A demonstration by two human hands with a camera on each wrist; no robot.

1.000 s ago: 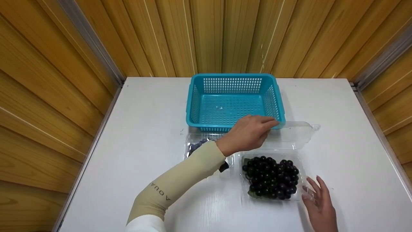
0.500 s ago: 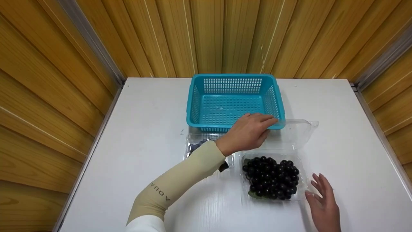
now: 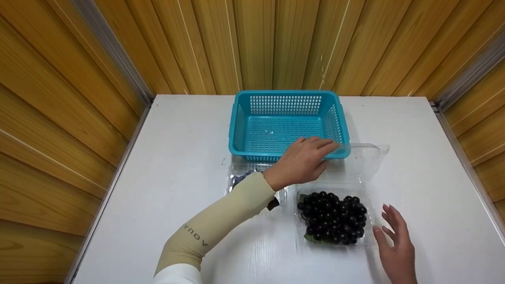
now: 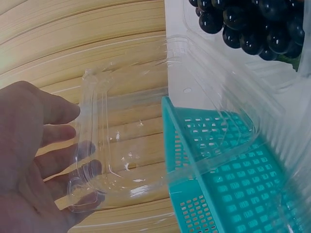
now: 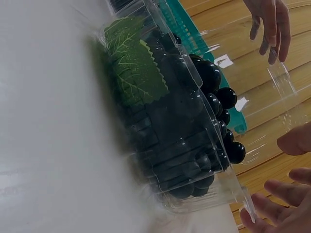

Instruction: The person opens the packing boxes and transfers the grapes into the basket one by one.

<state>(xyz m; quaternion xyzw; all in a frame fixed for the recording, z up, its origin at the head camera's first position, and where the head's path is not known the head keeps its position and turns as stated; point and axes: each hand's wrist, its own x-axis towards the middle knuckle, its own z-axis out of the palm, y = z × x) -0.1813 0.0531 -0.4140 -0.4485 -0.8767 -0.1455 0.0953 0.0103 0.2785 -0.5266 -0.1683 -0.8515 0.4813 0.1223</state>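
A clear plastic clamshell box (image 3: 371, 213) holds a bunch of black grapes (image 3: 333, 217) with green leaves. Its hinged lid (image 3: 361, 161) is raised on the far side. My left hand (image 3: 303, 159) holds the left edge of that lid; in the left wrist view, fingers (image 4: 63, 160) show through the clear plastic, with the thumb on the near side. Beside the box's right edge is my right hand (image 3: 396, 240), fingers spread and holding nothing. In the right wrist view its fingertips are close to the box's clear rim (image 5: 245, 206).
Behind the lid stands a teal plastic basket (image 3: 284, 126) with nothing in it. Partly hidden under my left forearm is a second clear box (image 3: 232, 171) with bluish fruit (image 3: 244, 175). Wood-look walls (image 3: 256, 47) enclose the white table (image 3: 177, 157) at back and sides.
The lid has tilted slightly further up, my left hand rising a little with it. My right hand has drawn off the box's right edge and moved slightly away from me.
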